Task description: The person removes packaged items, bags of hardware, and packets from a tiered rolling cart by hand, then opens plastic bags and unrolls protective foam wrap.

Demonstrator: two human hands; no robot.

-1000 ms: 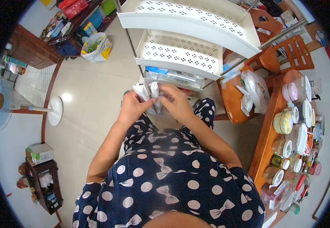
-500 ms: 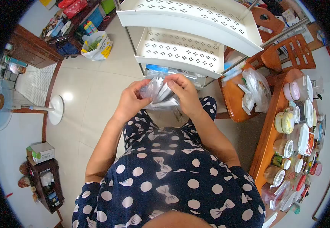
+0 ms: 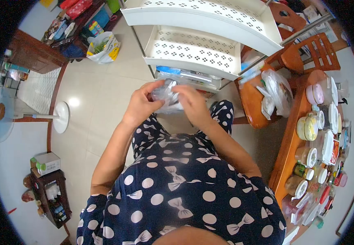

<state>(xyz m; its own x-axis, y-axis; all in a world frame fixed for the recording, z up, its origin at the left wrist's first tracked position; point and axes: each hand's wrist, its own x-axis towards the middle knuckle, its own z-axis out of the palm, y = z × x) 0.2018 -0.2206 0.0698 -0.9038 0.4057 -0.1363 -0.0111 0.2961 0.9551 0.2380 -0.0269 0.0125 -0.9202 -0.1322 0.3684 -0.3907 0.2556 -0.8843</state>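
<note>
Your left hand (image 3: 142, 104) had the clear plastic bag (image 3: 169, 107) pinched between thumb and fingers. Your right hand (image 3: 192, 107) was blurred at the bag's other side; whether it gripped the plastic could not be told. Pale and dark contents showed through the bag, which you had above your lap, near the lower part of the white shelf rack (image 3: 193, 67). Beyond your right hand, a white plastic bag (image 3: 278, 92) lay on the wooden chair (image 3: 253, 109), near the jar-covered table (image 3: 282, 165).

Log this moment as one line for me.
Left hand: holding clear plastic bag | right hand: blurred, at bag | white rack: beyond hands
</note>
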